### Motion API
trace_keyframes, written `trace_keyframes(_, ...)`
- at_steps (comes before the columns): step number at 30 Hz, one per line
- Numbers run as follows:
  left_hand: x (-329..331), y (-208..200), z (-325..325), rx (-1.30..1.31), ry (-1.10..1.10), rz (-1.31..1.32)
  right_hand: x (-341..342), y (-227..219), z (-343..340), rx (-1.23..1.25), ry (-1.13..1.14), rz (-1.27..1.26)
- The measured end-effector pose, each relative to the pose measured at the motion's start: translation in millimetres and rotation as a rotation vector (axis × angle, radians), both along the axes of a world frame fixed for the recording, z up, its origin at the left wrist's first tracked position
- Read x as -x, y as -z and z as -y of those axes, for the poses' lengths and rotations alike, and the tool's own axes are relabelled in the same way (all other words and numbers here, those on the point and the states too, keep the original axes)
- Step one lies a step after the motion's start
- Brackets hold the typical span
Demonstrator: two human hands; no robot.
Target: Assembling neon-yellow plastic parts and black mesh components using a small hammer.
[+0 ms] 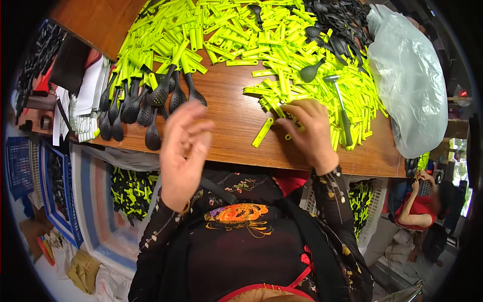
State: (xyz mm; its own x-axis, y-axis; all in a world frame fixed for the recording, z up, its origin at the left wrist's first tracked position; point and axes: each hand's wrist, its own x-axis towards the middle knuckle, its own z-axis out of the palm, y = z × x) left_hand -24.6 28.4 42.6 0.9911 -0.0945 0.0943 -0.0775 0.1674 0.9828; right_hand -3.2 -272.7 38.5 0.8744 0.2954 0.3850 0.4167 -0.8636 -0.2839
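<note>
My left hand (185, 151) hovers over the table's front edge, a little smeared by motion. Its fingers are loosely bent and apart from the thumb, and I see nothing in it. My right hand (311, 130) reaches onto the near edge of a big heap of lime-green handles (347, 118). Its thumb and forefinger are apart, close to the handles. One loose green handle (262, 132) lies just left of it. Left of my left hand, several black slotted spoons (153, 137) with green handles lie in a row, their heads toward me.
A small hammer (340, 108) rests on the heap, near a loose black spoon head (312, 71). More black heads (342, 25) pile up at the far right, beside a clear plastic bag (407, 80). Crates (93, 201) stand below the table. Another person (417, 209) sits at right.
</note>
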Motion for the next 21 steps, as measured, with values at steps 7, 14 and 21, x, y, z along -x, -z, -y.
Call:
trace_keyframes(7,-4.9,-74.7,4.5,0.671,1.099,0.393,-18.2,14.8,-0.4,0.043,0.012,0.024)
trace_keyframes(14,0.3,-90.0,13.9,0.854,1.032,0.307,-35.3,2.0,13.0,-0.34,0.124,-0.083)
trace_keyframes(21,-12.0,-105.3,15.6,0.778,1.066,0.449,-136.3,-11.5,54.2,-0.049,0.129,0.221)
